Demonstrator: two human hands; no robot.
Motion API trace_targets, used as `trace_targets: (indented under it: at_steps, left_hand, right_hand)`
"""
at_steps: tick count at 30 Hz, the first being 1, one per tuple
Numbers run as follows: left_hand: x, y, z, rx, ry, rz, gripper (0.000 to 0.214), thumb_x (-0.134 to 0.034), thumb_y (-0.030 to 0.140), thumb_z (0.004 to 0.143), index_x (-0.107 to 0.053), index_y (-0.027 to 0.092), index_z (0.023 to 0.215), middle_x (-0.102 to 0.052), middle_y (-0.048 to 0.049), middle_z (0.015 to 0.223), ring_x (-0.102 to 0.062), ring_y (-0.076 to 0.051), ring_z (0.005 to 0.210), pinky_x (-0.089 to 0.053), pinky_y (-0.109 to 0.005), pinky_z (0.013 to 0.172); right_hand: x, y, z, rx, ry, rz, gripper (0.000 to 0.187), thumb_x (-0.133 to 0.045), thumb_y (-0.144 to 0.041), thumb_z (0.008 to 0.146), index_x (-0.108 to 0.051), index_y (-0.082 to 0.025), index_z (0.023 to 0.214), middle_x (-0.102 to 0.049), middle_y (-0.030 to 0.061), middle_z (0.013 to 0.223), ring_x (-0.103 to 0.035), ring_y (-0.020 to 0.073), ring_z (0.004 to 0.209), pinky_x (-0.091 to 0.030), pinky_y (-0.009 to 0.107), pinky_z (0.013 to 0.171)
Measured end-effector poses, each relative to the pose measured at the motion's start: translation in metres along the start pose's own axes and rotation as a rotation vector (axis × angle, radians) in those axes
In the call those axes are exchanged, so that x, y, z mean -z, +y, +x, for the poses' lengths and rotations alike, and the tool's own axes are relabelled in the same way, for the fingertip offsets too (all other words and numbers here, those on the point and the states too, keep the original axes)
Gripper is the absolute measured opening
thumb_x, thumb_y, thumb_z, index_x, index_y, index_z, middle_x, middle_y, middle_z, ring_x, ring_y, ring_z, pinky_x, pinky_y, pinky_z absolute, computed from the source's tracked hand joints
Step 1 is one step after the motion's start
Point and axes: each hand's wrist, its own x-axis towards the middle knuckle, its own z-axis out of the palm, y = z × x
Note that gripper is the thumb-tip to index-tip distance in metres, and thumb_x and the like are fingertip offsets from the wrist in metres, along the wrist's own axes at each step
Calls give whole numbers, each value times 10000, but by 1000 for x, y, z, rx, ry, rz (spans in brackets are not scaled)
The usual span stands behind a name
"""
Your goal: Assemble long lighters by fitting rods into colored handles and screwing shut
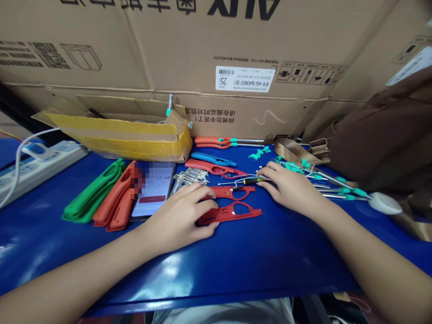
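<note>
My left hand lies over the left end of a red plastic handle shell on the blue table, fingers curled round it. A second red shell lies just behind, touching my fingertips. My right hand rests on the table to the right, fingers closed on a small screwdriver with a black and yellow grip that points left. Thin wire pieces lie by the screwdriver tip.
Green shells and orange shells are stacked at the left beside a phone. Assembled red and blue lighters, metal tubes with teal caps, a taped cardboard box, a power strip and large cartons stand behind.
</note>
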Motion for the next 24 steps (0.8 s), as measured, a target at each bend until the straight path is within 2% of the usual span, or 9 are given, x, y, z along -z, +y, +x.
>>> trace_targets:
  at_steps: [4, 7, 10, 13, 18, 21, 24]
  left_hand:
    - [-2, -2, 0, -9, -12, -10, 189, -642, 315, 968, -690, 219, 1124, -662, -64, 1219, -598, -264, 1098, -471, -422, 948]
    - [-3, -1, 0, -8, -22, -24, 194, -619, 319, 991, -679, 223, 1148, -667, -60, 1228, -606, -256, 1121, -476, -413, 958]
    - [-2, 0, 0, 4, -24, -7, 204, -605, 333, 999, -680, 211, 1145, -678, -67, 1202, -609, -265, 1109, -486, -430, 952]
    - [-1, 1, 0, 13, -15, 10, 202, -603, 339, 998, -692, 206, 1121, -687, -73, 1188, -612, -271, 1091, -497, -444, 946]
    - [-1, 0, 1, 60, 90, -26, 219, -643, 362, 980, -699, 201, 1118, -710, -84, 1118, -629, -272, 1075, -518, -435, 938]
    - [-1, 0, 2, 72, 197, -58, 213, -674, 364, 970, -687, 200, 1105, -721, -74, 1050, -650, -251, 1003, -527, -415, 901]
    - [-1, 2, 2, 110, 275, -99, 241, -718, 403, 945, -659, 204, 1070, -717, -48, 1005, -666, -225, 954, -530, -380, 867]
  right_hand:
    - [0, 4, 0, -38, 9, 20, 195, -526, -291, 1019, -645, -203, 1146, -655, 90, 1149, -673, 292, 981, -525, 385, 749]
    - [2, 3, 2, -33, 80, 135, 174, -577, -273, 985, -606, -214, 1146, -665, 80, 1141, -664, 278, 981, -517, 387, 789]
    - [5, -3, 2, -25, 162, 333, 128, -617, -263, 943, -551, -219, 1044, -658, 40, 957, -642, 217, 828, -493, 338, 720]
    - [10, -14, 0, -24, 188, 512, 96, -594, -265, 947, -504, -234, 956, -596, -5, 807, -560, 160, 658, -445, 291, 611]
    - [16, -30, -8, 28, 162, 735, 101, -553, -316, 1005, -542, -232, 950, -602, 0, 815, -569, 144, 671, -471, 266, 610]
    - [19, -34, -12, 92, 157, 693, 114, -540, -297, 1024, -596, -223, 957, -656, 15, 835, -599, 147, 695, -480, 266, 629]
    - [21, -34, -14, 170, 180, 594, 99, -537, -253, 1028, -628, -217, 1013, -716, 39, 933, -661, 166, 808, -512, 279, 721]
